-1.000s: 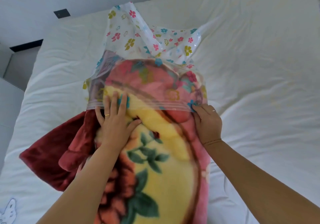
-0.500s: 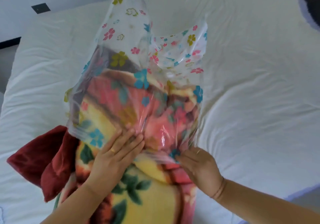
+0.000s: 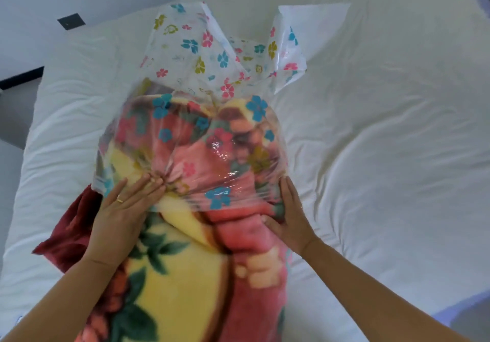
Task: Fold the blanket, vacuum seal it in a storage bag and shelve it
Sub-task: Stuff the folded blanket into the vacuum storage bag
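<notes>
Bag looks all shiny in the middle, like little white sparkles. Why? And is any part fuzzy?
Head view: the sparkles are glare, light bouncing off the bag where its clear plastic wrinkles. Head view too: the blanket nearest the camera looks soft and smeared; the bed has only gentle shadows in its creases.

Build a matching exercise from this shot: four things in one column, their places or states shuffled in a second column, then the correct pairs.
Column one
1. storage bag
2. blanket
3. left hand
4. right hand

Column two
A. wears a ring, fingers flat on the bag's plastic
B. far end inside the bag, near end sticking out
C. clear with printed flowers, far end empty
D. at the right side of the bag's mouth, thumb on pink pile

Pairs: 1-C, 2-B, 3-A, 4-D
</notes>
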